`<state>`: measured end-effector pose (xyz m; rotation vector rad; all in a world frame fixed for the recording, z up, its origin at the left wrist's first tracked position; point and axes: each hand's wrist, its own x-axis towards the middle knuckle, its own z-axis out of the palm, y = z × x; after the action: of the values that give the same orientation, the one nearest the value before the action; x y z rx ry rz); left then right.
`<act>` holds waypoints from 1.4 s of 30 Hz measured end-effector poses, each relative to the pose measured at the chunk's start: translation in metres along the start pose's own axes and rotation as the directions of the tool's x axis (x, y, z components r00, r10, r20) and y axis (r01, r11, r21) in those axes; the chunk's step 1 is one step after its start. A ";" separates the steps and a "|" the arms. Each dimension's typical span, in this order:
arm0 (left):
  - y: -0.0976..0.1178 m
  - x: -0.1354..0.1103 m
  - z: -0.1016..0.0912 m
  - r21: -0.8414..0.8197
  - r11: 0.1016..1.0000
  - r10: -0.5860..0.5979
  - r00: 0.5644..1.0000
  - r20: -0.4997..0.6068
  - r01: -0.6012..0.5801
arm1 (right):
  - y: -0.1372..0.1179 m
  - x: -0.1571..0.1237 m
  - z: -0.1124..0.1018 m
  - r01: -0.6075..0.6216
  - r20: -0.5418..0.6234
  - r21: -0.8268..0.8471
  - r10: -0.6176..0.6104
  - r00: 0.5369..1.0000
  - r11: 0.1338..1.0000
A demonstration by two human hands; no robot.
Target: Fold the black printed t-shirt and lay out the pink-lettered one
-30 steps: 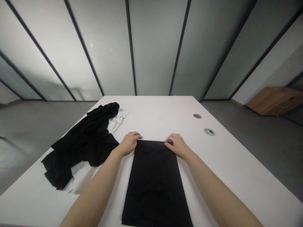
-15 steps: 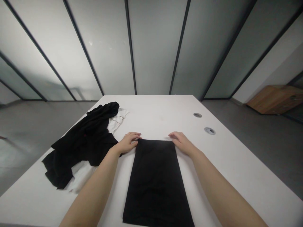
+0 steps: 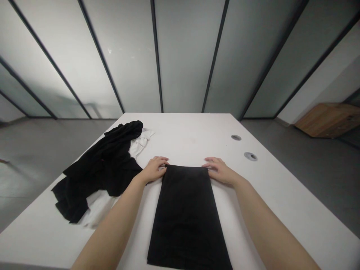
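A folded black garment [image 3: 189, 213] lies flat on the white table in front of me, a long panel that looks narrower toward its far end. At its far left corner, my left hand [image 3: 154, 169] has thumb and fingers closed on the cloth. My right hand [image 3: 221, 171] grips the far right corner in the same way, fingers over the far edge and thumb at the side. What kind of garment it is, I cannot tell. Left of my left forearm lies a loose heap of black clothing [image 3: 104, 165].
White cloth [image 3: 98, 206] shows from under the black heap. Two round grey cable grommets [image 3: 250, 156] are set in the white table [image 3: 182, 131] on the right. Beyond the table stands a frosted glass wall [image 3: 182, 56]. A wooden cabinet [image 3: 327, 119] is on the floor at the right.
My right hand has shifted slightly, its thumb now against the garment's far right corner. My left hand stays at its corner. The view has moved a little; the clothing heap lies as before.
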<state>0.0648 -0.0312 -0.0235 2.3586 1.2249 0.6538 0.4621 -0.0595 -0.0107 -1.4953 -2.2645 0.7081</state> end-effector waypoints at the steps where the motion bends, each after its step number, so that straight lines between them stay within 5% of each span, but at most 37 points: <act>1: 0.002 0.000 -0.001 0.004 1.000 -0.003 1.000 -0.002 0.003 | -0.001 0.000 -0.001 0.001 -0.001 0.001 -0.001 1.000 1.000; 12: 0.016 0.005 0.007 0.093 0.995 -0.039 0.998 -0.054 0.044 | -0.002 0.008 0.017 0.062 -0.114 -0.085 -0.072 0.991 0.994; 17: 0.013 0.006 0.008 -0.031 0.999 -0.021 0.996 -0.087 0.019 | -0.007 0.016 0.023 0.189 -0.210 0.032 -0.178 0.961 0.982; 22: 0.012 0.005 0.011 -0.217 0.976 -0.043 0.996 -0.081 0.024 | -0.011 0.014 0.025 0.160 -0.203 0.197 -0.120 0.972 0.967; 28: 0.011 0.007 0.013 -0.113 0.992 -0.068 0.991 -0.118 0.054 | -0.008 0.017 0.029 0.145 -0.213 0.240 -0.093 0.973 0.960; 33: 0.012 0.007 0.009 -0.271 0.959 -0.114 0.988 -0.102 0.082 | -0.012 0.017 0.026 0.145 -0.280 0.347 -0.046 0.959 0.927; 42: 0.018 0.007 0.004 -0.349 0.933 -0.123 0.989 -0.080 0.087 | -0.021 0.017 0.025 0.086 -0.218 0.412 0.007 0.976 0.907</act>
<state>0.0818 -0.0357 -0.0155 1.9783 1.1598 0.8818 0.4268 -0.0565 -0.0194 -1.2462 -1.8299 0.9054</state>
